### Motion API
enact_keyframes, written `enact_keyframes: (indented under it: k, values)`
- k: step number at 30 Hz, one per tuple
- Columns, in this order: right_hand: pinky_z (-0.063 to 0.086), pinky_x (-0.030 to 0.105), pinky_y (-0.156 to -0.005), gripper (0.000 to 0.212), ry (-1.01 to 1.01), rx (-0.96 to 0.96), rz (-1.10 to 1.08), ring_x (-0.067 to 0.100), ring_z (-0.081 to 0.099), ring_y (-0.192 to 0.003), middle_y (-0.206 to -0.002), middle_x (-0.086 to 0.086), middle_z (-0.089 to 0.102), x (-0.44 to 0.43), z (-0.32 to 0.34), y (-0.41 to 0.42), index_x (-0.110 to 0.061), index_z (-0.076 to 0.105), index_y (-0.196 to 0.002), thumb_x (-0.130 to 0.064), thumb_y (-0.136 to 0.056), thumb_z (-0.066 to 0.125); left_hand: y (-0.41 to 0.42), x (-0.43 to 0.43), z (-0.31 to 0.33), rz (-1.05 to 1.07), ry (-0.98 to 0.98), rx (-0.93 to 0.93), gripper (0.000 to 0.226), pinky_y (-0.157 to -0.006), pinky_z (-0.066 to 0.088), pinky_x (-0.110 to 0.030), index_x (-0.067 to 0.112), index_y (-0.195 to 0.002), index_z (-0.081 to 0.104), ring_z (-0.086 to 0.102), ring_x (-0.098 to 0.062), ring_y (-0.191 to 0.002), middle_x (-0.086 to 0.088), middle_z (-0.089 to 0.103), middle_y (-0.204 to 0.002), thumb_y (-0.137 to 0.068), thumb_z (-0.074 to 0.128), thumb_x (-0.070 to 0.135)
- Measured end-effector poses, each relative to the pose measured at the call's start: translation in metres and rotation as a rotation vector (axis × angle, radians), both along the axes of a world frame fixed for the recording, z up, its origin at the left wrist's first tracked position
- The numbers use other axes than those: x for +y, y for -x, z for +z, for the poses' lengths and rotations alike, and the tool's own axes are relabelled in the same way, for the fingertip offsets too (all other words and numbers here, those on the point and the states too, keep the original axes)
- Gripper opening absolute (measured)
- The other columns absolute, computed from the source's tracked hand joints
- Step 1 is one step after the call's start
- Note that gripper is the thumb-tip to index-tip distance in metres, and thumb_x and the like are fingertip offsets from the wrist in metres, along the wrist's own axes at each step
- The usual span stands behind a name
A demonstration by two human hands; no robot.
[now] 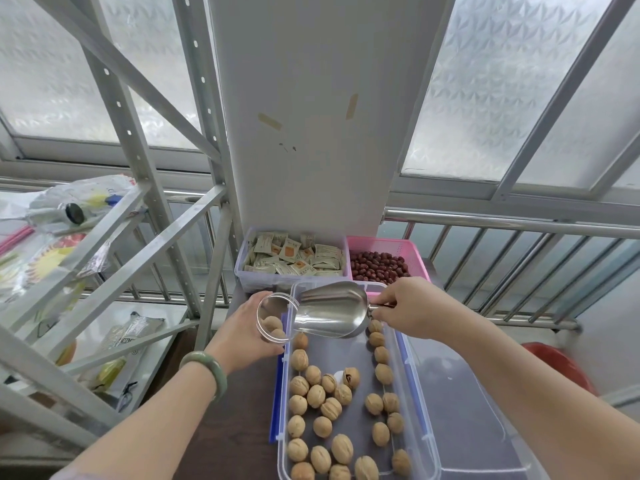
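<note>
A: While our right hand [412, 306] pinched its handle, the scoop [329, 310] hung over the far end of the clear bin [415, 393], and it looked like shiny, smooth bare steel.

B: Its long axis ran across the bin, handle to the right, open mouth pointing left and touching the rim of the jar [273, 317].

A: Our left hand [242, 327] had its fingers curled round that clear jar, which was tilted toward the scoop.

B: We counted one scoop, one jar, two nuts inside it, and some twenty-seven walnuts [332, 407] loose in the bin.
</note>
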State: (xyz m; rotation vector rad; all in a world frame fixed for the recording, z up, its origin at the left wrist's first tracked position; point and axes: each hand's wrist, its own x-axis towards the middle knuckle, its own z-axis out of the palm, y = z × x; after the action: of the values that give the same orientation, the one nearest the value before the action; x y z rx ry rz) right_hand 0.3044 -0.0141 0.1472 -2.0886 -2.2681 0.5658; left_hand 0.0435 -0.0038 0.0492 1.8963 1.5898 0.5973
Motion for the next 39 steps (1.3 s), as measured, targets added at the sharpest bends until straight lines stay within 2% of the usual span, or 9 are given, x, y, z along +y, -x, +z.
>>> enact_keyframes:
  k: [4, 7, 11, 17, 22, 28, 32, 36, 39]
  values:
    - [0.052, 0.035, -0.066, 0.03, -0.014, -0.002, -0.087, 0.019, 0.05, -0.064, -0.083, 0.012, 0.072, 0.007, -0.016, -0.022, -0.01, 0.075, -0.088, -0.034, -0.086, 0.056, 0.004, -0.001, -0.007, 0.03, 0.02, -0.025, 0.09, -0.085, 0.034, -0.019, 0.027, -0.132, 0.038, 0.045, -0.002, -0.104, 0.018, 0.043, -0.116, -0.056, 0.085, 0.03]
    - [0.048, 0.031, -0.063, 0.029, 0.043, -0.162, -0.061, 0.024, 0.056, -0.073, -0.082, 0.006, 0.07, 0.008, -0.035, -0.036, -0.013, 0.073, -0.086, -0.035, -0.086, 0.055, 0.01, -0.002, -0.015, 0.044, 0.067, -0.004, 0.093, -0.088, 0.037, -0.021, 0.03, -0.132, 0.037, 0.049, -0.004, -0.108, 0.015, 0.047, -0.119, -0.052, 0.085, 0.037]
    - [0.035, 0.025, -0.055, 0.02, 0.085, -0.419, 0.0, 0.024, 0.048, -0.074, -0.08, 0.0, 0.053, 0.004, -0.053, -0.041, -0.015, 0.065, -0.088, -0.029, -0.088, 0.051, 0.014, -0.003, -0.018, 0.015, 0.105, 0.011, 0.092, -0.089, 0.04, -0.025, 0.031, -0.13, 0.038, 0.052, -0.008, -0.115, 0.011, 0.051, -0.121, -0.051, 0.085, 0.036]
    - [0.038, 0.029, -0.064, 0.02, 0.156, -0.539, 0.047, 0.025, 0.047, -0.077, -0.083, 0.006, 0.056, 0.006, -0.064, -0.036, -0.011, 0.065, -0.098, -0.015, -0.087, 0.049, 0.015, -0.003, -0.02, 0.003, 0.116, 0.043, 0.093, -0.089, 0.04, -0.026, 0.033, -0.131, 0.036, 0.053, -0.01, -0.116, 0.01, 0.051, -0.126, -0.051, 0.085, 0.039]
    - [0.039, 0.029, -0.067, 0.029, 0.228, -0.469, 0.067, 0.029, 0.054, -0.083, -0.104, 0.012, 0.066, 0.006, -0.078, -0.033, -0.006, 0.065, -0.105, -0.027, -0.089, 0.053, 0.014, -0.004, -0.017, -0.002, 0.119, 0.054, 0.096, -0.094, 0.043, -0.029, 0.033, -0.134, 0.033, 0.053, -0.011, -0.115, 0.008, 0.05, -0.133, -0.053, 0.084, 0.039]
    - [0.038, 0.028, -0.062, 0.018, 0.27, -0.372, 0.072, 0.027, 0.046, -0.076, -0.08, 0.008, 0.051, 0.005, -0.096, -0.032, -0.012, 0.054, -0.076, -0.027, -0.087, 0.054, 0.017, -0.005, -0.021, -0.005, 0.141, 0.068, 0.095, -0.093, 0.042, -0.028, 0.035, -0.133, 0.032, 0.053, -0.01, -0.114, 0.01, 0.049, -0.134, -0.053, 0.083, 0.041]
    - [0.032, 0.024, -0.048, 0.033, 0.302, -0.3, 0.019, 0.026, 0.047, -0.074, -0.066, 0.005, 0.048, 0.006, -0.104, -0.036, -0.012, 0.047, -0.061, -0.031, -0.086, 0.056, 0.018, -0.004, -0.025, -0.002, 0.156, 0.058, 0.095, -0.091, 0.041, -0.026, 0.035, -0.133, 0.033, 0.053, -0.008, -0.111, 0.009, 0.05, -0.131, -0.052, 0.083, 0.042]
    - [0.048, 0.031, -0.074, 0.03, 0.359, -0.203, 0.013, 0.027, 0.06, -0.087, -0.089, 0.009, 0.067, 0.005, -0.116, -0.03, -0.007, 0.071, -0.094, -0.031, -0.086, 0.056, 0.019, -0.004, -0.026, -0.004, 0.158, 0.05, 0.095, -0.095, 0.041, -0.027, 0.035, -0.133, 0.033, 0.052, -0.008, -0.114, 0.008, 0.05, -0.131, -0.053, 0.084, 0.039]
    - [0.05, 0.032, -0.081, 0.03, 0.352, -0.121, 0.005, 0.027, 0.061, -0.093, -0.095, 0.008, 0.07, 0.005, -0.127, -0.025, -0.012, 0.073, -0.097, -0.032, -0.085, 0.056, 0.019, -0.004, -0.025, -0.014, 0.16, 0.048, 0.095, -0.098, 0.041, -0.029, 0.034, -0.133, 0.032, 0.05, -0.009, -0.118, 0.008, 0.049, -0.133, -0.054, 0.084, 0.038]
